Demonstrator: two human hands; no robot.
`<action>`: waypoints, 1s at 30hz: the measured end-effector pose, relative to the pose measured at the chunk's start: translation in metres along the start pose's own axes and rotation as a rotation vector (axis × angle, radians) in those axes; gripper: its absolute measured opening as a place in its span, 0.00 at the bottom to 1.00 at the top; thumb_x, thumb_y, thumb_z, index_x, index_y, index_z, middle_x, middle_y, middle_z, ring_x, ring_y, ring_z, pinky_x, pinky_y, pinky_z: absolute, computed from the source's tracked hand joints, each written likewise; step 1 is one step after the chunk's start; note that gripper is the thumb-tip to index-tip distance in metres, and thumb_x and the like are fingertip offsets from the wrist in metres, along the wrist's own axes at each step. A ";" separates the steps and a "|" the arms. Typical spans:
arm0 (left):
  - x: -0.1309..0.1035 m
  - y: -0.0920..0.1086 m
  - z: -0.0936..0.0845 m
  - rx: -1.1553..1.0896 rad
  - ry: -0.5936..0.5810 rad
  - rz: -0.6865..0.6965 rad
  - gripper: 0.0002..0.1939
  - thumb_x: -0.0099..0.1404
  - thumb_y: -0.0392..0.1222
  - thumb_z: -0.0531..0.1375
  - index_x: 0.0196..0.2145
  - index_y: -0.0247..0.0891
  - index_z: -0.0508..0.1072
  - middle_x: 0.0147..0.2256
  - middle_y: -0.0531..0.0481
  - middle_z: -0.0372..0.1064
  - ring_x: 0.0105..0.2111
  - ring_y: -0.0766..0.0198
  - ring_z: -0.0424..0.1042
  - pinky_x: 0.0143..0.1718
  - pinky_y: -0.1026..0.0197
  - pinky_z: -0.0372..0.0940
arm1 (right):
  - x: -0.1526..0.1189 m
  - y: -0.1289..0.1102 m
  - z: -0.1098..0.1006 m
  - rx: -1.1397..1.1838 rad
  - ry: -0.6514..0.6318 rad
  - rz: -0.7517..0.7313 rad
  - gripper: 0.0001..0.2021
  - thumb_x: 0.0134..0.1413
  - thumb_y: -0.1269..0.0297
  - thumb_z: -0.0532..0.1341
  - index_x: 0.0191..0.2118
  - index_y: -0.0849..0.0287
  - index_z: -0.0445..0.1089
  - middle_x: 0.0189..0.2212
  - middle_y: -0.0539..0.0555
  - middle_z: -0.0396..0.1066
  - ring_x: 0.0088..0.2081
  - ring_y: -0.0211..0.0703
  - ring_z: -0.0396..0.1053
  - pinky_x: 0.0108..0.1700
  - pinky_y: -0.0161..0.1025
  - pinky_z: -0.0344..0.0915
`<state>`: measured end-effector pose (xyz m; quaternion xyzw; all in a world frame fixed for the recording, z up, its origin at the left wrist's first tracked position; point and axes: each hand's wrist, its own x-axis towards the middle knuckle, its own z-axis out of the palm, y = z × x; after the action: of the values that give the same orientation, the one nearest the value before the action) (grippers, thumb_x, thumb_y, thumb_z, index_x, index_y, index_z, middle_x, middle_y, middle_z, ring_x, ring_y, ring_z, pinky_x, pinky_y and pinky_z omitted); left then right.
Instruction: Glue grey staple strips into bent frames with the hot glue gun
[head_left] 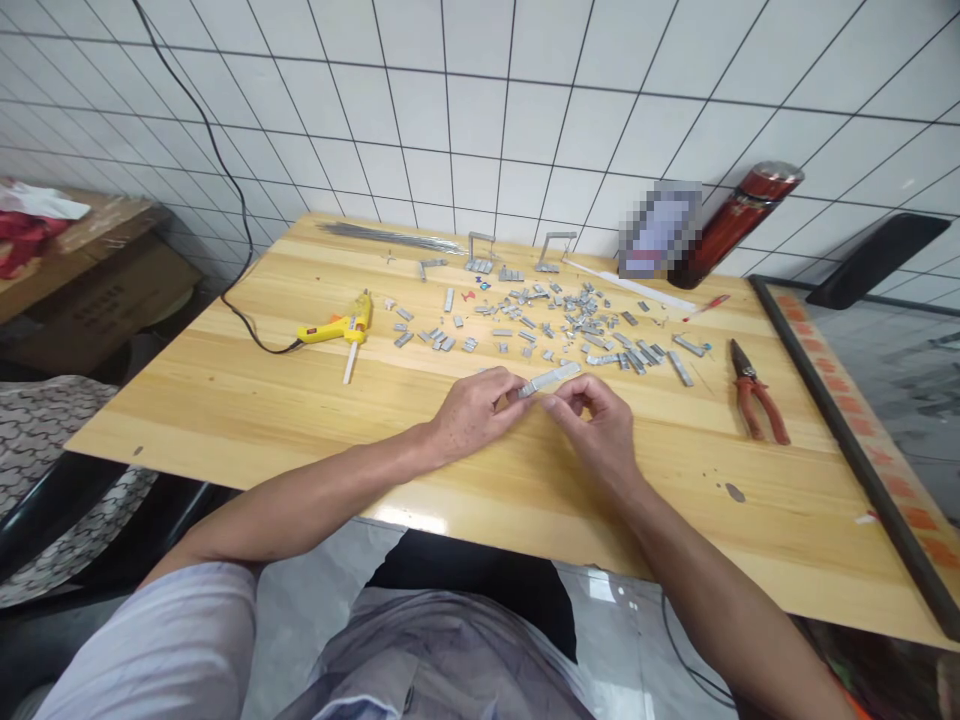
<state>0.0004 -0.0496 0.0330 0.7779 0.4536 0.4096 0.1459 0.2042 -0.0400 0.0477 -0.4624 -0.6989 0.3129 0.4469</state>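
Observation:
My left hand (480, 408) pinches one end of a flat grey metal strip (553, 378) just above the table. The strip slants up to the right, its far end free. Close by on the right, my right hand (596, 420) has its thumb and forefinger pressed together below the strip; whatever they hold is too small to make out. Beyond both hands lies a scatter of small grey metal pieces (589, 310). Two small bent-metal frames (480, 250) stand near the wall, with a bundle of thin metal rods (390, 237) to their left.
A yellow hot glue gun (349, 325) with a white glue stick lies left, its black cord running up the wall. Pliers (750, 385) with red handles lie right. A red flask (739, 225) stands at the back beside a blurred-out item. A black-framed panel (847, 420) borders the right side.

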 end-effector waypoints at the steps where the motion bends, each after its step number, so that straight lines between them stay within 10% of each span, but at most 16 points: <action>1: 0.000 0.000 -0.001 0.020 0.007 0.019 0.09 0.73 0.42 0.62 0.36 0.36 0.75 0.29 0.52 0.71 0.28 0.67 0.68 0.32 0.64 0.62 | 0.001 0.000 -0.005 -0.082 0.056 -0.068 0.09 0.60 0.55 0.68 0.34 0.52 0.71 0.28 0.50 0.70 0.31 0.43 0.66 0.37 0.44 0.65; 4: -0.002 -0.001 -0.004 0.093 0.000 0.076 0.07 0.74 0.40 0.60 0.38 0.35 0.76 0.32 0.50 0.74 0.31 0.65 0.73 0.33 0.63 0.64 | 0.005 0.000 -0.020 -0.311 0.181 -0.384 0.15 0.58 0.56 0.71 0.48 0.50 0.71 0.42 0.56 0.74 0.44 0.53 0.72 0.45 0.51 0.69; 9: -0.007 -0.003 -0.001 0.278 -0.054 0.145 0.09 0.75 0.39 0.57 0.40 0.37 0.77 0.31 0.50 0.74 0.32 0.63 0.74 0.32 0.62 0.65 | 0.009 -0.001 -0.023 -0.459 0.004 -0.706 0.20 0.60 0.65 0.69 0.56 0.48 0.68 0.53 0.59 0.72 0.53 0.58 0.73 0.54 0.57 0.69; 30: -0.011 -0.003 0.000 0.266 -0.148 0.159 0.10 0.77 0.40 0.56 0.39 0.37 0.75 0.33 0.50 0.74 0.34 0.63 0.74 0.30 0.61 0.63 | 0.008 0.001 -0.013 -0.317 -0.143 -0.671 0.15 0.53 0.75 0.65 0.44 0.51 0.67 0.41 0.56 0.77 0.44 0.52 0.77 0.47 0.52 0.71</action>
<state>-0.0041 -0.0576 0.0258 0.8518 0.4289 0.2979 0.0417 0.2156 -0.0323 0.0546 -0.2482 -0.8808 0.0687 0.3973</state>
